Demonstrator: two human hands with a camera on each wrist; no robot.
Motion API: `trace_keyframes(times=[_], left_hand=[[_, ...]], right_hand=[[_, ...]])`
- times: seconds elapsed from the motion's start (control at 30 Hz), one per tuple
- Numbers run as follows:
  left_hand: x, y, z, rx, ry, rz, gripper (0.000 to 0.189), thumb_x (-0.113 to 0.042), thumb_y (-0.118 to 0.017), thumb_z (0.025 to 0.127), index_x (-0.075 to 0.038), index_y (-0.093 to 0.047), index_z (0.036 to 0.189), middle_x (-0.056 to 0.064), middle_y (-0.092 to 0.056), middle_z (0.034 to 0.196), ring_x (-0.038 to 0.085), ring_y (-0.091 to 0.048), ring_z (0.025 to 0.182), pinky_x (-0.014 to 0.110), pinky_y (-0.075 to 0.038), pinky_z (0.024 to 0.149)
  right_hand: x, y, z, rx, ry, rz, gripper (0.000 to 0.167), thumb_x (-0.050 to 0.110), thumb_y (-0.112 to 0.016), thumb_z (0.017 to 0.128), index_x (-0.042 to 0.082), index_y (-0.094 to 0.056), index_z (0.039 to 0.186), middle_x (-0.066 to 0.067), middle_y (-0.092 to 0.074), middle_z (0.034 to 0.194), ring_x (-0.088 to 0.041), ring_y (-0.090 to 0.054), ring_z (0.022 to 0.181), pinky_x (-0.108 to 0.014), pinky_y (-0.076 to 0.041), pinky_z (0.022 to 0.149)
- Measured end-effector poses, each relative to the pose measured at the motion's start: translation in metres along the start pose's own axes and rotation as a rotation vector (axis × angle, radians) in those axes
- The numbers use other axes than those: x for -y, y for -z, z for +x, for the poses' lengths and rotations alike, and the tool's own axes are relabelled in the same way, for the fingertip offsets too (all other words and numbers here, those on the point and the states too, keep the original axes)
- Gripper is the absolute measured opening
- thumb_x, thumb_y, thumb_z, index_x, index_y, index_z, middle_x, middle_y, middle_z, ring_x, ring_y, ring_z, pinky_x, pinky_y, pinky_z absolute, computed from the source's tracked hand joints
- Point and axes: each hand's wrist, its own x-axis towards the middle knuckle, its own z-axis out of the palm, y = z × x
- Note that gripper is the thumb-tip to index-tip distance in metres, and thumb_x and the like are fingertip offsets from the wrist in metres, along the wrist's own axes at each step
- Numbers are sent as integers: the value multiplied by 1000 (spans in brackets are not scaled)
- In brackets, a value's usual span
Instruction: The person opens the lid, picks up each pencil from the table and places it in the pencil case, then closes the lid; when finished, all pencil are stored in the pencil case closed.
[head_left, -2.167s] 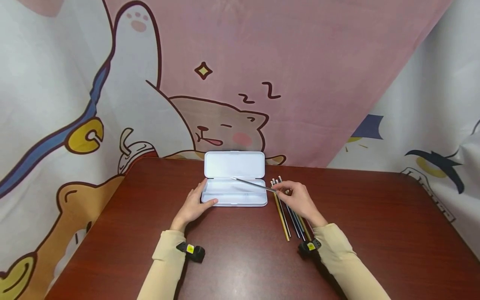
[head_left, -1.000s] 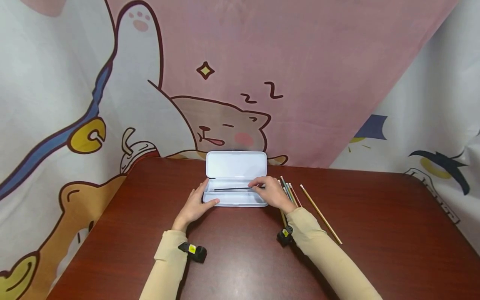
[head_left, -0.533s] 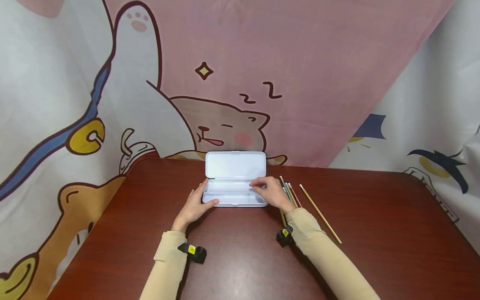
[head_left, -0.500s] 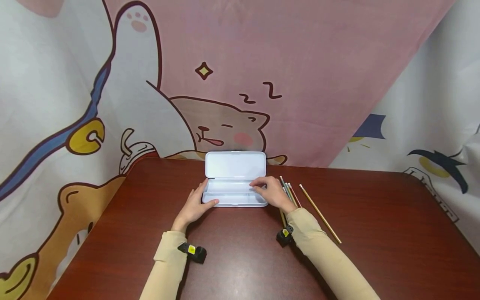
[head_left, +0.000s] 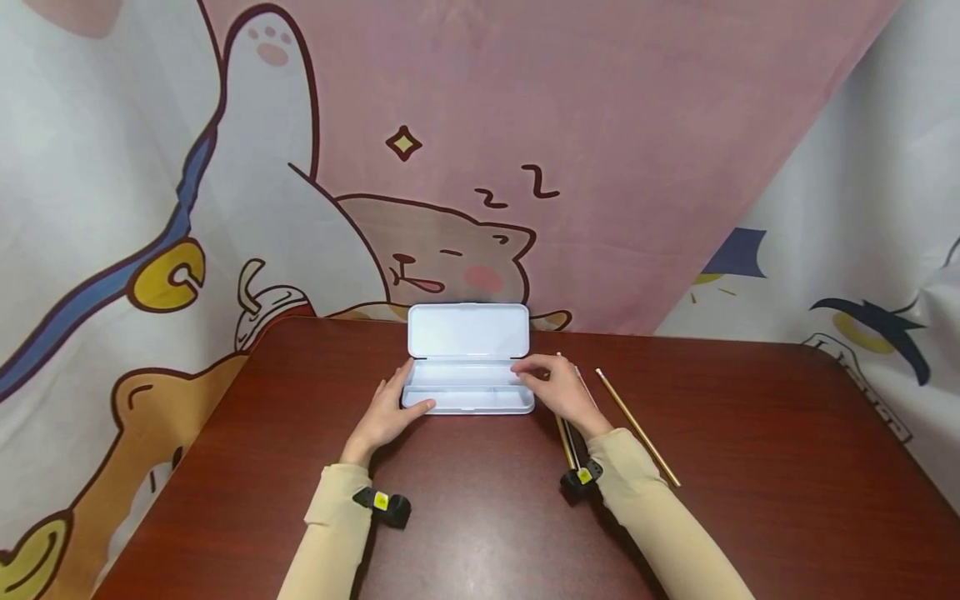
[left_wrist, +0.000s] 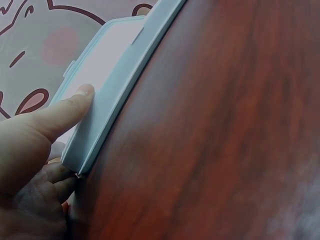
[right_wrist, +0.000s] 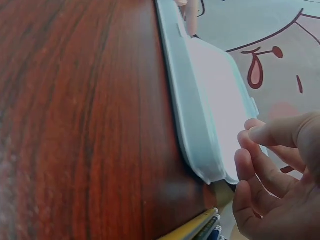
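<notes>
A white pencil case [head_left: 468,410] lies with its lid raised, its inside split by a divider into a long rear section and smaller front sections. My left hand [head_left: 384,417] grips its left end; the left wrist view has the thumb [left_wrist: 75,107] over the front rim and fingers around the end. Over the case's right end, my right hand [head_left: 561,390] has loosely bent fingers. Its thumb and index fingertips meet in the right wrist view, with nothing visible between them. Beneath that hand lie several pencils [head_left: 567,442], mostly hidden. No pencil shows inside the case.
A single gold pencil [head_left: 639,428] lies apart, right of the right forearm. The brown wooden table [head_left: 465,517] runs back to a cartoon-printed cloth [head_left: 600,167] hanging close behind the case. Both wrists carry a small black camera [head_left: 390,507].
My right hand carried a dark pencil from the bunch into the case, and that pencil has dropped from sight. The hand has since shifted slightly right. My left hand stays on the case.
</notes>
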Motion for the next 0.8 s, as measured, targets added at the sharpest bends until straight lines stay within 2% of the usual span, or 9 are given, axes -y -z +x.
trace_keyframes(times=[0.13,0.23,0.37,0.5,0.57,0.73,0.8], left_hand=[[1,0,0,-2,-1,-7,84,-26,-70,89,6,-22,150,24,-26,153,39,-21,141,54,-3,114],[1,0,0,2,-9,-3,83,-25,-70,89,7,-22,150,25,-26,153,38,-21,142,53,-3,115],[1,0,0,7,-12,2,83,-24,-69,90,8,-21,149,25,-25,153,37,-21,142,52,-3,115],[1,0,0,12,-7,3,84,-25,-69,90,7,-21,150,25,-24,153,37,-20,142,52,-3,115],[1,0,0,12,-9,4,84,-25,-69,90,8,-21,149,25,-24,153,36,-21,142,52,-3,115],[1,0,0,8,-15,2,84,-25,-70,90,8,-21,149,25,-24,153,36,-21,142,53,-4,114],[1,0,0,9,-12,-1,84,-25,-70,90,7,-21,149,24,-24,153,36,-21,142,52,-3,115]], right_hand=[[0,3,-3,-24,14,22,12,1,-68,88,2,-74,99,-7,-71,97,-19,-61,85,-29,-49,72],[0,7,-7,-29,7,22,12,0,-67,88,3,-74,98,-7,-71,96,-19,-61,85,-28,-48,71],[2,13,-12,-36,-28,32,13,1,-67,88,3,-74,99,-8,-71,99,-22,-61,94,-31,-48,77],[2,22,-19,-71,-56,125,14,-2,-66,88,-3,-73,101,-15,-70,103,-28,-60,105,-30,-48,80],[12,29,-23,-81,-80,173,16,-5,-64,88,-8,-70,102,-20,-68,105,-32,-58,108,-25,-48,79],[18,45,-32,-88,-154,202,19,-2,-63,90,-7,-70,107,-20,-68,107,-28,-59,102,-22,-45,78],[7,48,-34,-93,-172,204,20,2,-64,91,-4,-70,109,-18,-68,107,-25,-60,98,-23,-46,77]])
